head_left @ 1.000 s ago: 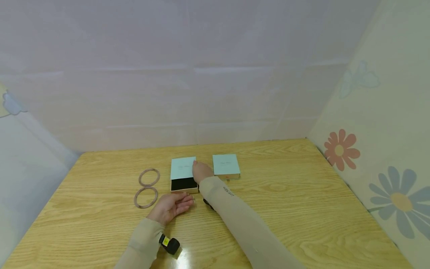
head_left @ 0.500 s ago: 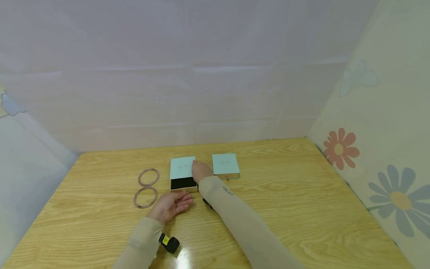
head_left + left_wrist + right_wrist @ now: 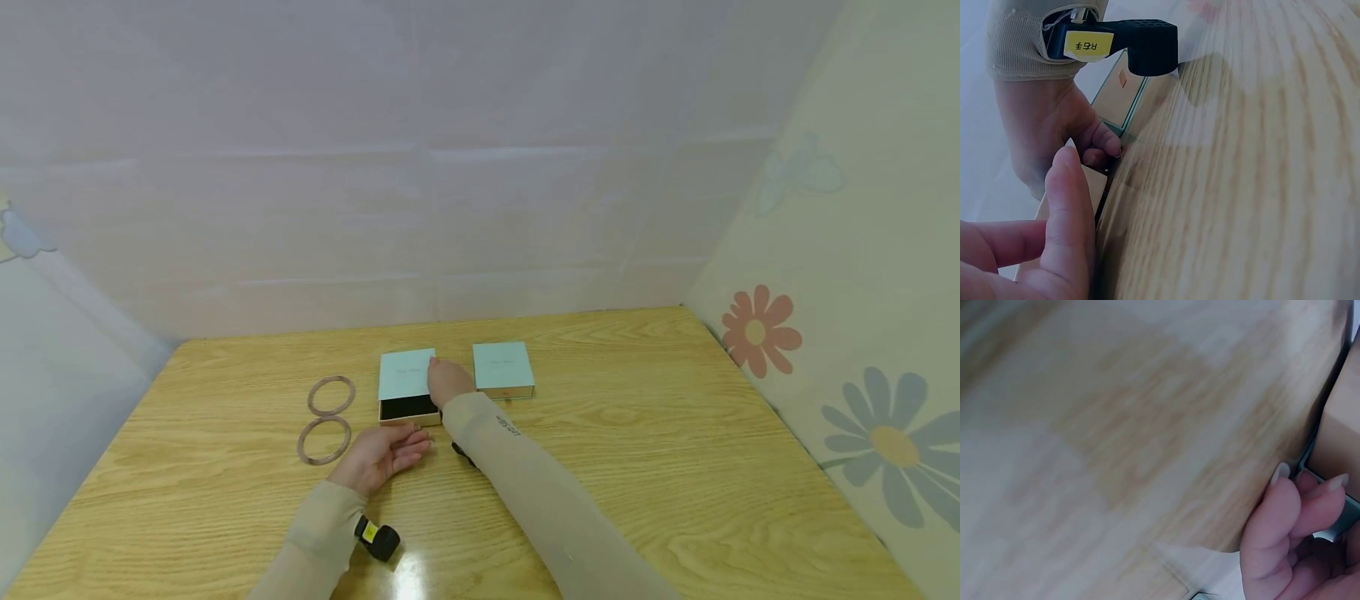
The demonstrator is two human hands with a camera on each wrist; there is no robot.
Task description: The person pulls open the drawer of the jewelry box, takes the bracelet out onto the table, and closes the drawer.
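Note:
A pale blue gift box (image 3: 405,373) lies on the table, its black-lined inner tray (image 3: 407,407) showing at the front beyond the cover. My right hand (image 3: 452,385) holds the box at its right side, fingers curled against the edge in the right wrist view. My left hand (image 3: 378,462) lies palm up at the front of the tray, its fingers loosely bent and close to the front wall. Whether they touch it is unclear. Left of the box lie two pinkish bangles, the far bangle (image 3: 311,397) and the near bangle (image 3: 301,446), rims meeting.
A second pale blue box (image 3: 502,365), covered, sits to the right, just beyond my right hand. The wooden table (image 3: 645,442) runs back to a pale wall covering (image 3: 480,208). Flower-patterned sheeting (image 3: 892,450) borders the right side.
Both hands keep their places, and the box and bangles lie as before. Only a very slight shift of the whole head view is visible.

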